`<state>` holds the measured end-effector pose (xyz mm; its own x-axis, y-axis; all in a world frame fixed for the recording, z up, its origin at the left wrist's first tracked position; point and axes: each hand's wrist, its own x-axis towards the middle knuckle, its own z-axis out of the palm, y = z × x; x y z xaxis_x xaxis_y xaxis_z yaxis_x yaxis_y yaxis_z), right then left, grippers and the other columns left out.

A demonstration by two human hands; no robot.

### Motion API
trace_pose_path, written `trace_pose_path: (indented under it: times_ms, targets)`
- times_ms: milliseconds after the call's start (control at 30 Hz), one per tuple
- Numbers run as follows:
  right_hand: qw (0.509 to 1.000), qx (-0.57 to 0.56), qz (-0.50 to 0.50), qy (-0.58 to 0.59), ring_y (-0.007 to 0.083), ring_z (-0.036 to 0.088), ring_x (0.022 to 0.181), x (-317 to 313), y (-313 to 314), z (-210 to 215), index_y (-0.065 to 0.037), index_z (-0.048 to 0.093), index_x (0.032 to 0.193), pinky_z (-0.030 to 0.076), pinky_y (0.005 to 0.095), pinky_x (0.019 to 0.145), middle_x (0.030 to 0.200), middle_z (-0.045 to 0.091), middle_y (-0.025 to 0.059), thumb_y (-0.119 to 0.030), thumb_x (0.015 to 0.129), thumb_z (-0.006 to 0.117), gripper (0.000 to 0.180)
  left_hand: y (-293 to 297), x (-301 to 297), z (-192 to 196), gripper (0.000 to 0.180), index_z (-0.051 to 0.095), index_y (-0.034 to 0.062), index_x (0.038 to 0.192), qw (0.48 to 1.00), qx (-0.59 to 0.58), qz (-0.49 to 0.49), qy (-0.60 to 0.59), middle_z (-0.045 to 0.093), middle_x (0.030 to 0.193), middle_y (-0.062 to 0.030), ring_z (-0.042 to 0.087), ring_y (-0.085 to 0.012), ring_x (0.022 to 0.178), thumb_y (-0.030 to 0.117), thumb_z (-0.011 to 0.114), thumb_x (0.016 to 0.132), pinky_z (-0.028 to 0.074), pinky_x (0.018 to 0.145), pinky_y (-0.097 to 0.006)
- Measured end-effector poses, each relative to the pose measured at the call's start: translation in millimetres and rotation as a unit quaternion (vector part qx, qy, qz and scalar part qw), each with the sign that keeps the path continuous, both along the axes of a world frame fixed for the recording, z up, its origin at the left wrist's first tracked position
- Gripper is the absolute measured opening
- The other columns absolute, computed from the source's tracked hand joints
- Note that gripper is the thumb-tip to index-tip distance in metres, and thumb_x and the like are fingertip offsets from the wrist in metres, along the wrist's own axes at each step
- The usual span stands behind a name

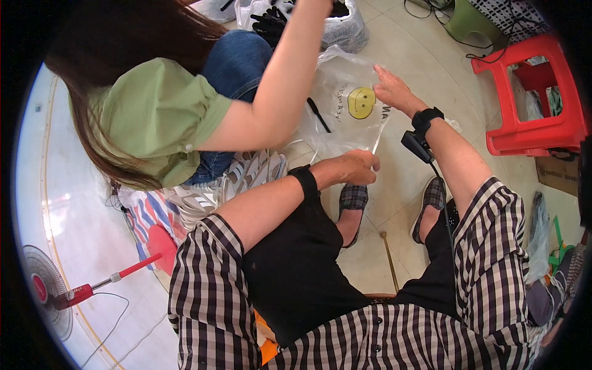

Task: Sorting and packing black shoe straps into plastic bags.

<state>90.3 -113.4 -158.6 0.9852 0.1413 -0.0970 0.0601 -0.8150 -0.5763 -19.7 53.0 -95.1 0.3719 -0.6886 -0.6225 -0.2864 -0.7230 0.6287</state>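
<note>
a co-worker in a green top (154, 111) leans in from your left, one bare arm (283, 80) stretched up and across toward a bag of dark items (320, 21) on the tiled floor (419, 80). below that arm the clear plastic bag with the yellow smiley face (354, 102) hangs in front of your knees, between your two hands and above your checked shoes. your right hand (394, 92) lies spread flat against the bag's right side, near the printed face, fingers extended, gripping nothing. your left hand (357, 168) sits lower, at the bag's bottom edge, its grip pinched closed on a thin white strip (377, 140) that runs up the bag; whether it is a handle or a tie you cannot tell. a black pen-like stick (319, 115) shows beside the bag. it looks as if you are straightening or opening the bag. the next move likely calls for holding the film steady with your right palm while your left draws the strip gently, without tearing the thin plastic.
</note>
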Motion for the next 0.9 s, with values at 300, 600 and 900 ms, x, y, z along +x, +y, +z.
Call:
trace_pose_path:
  times_ms: [300,600,900]
  targets:
    - [0.996,0.026,0.036,0.078,0.0347,0.041,0.117,-5.5,-1.1,26.1,0.005,0.032,0.129,0.034,0.0390,0.096,0.126,0.043,0.0219,-0.010,0.072,0.043,0.059,-3.3,0.2,-0.5,0.033,0.060,-0.0012,0.098,1.000,-0.018,-0.018,0.009,0.063,0.092,-0.0165,0.060,-0.0295,0.085,0.017,0.056,0.071,0.046,0.076,-0.034]
    - [0.984,-0.163,0.020,-0.074,0.0395,0.052,0.099,-41.5,-3.6,15.6,0.003,0.047,0.103,0.036,0.0530,0.085,0.107,0.055,0.0237,-0.007,0.073,0.045,0.032,-4.1,-13.1,6.3,0.034,0.057,-0.0007,0.102,0.994,-0.058,-0.068,0.060,0.062,0.090,-0.0168,0.060,-0.0289,0.085,0.014,0.055,0.072,0.047,0.075,-0.035]
    - [0.972,0.085,0.181,0.120,0.0384,0.059,0.080,-63.9,63.3,-22.0,0.005,0.059,0.078,0.047,0.0440,0.070,0.080,0.060,0.0241,-0.009,0.072,0.050,0.018,-7.2,-22.0,12.6,0.030,0.057,0.0012,0.097,0.987,-0.040,-0.154,0.037,0.061,0.087,-0.0191,0.058,-0.0357,0.086,0.016,0.054,0.071,0.046,0.073,-0.040]
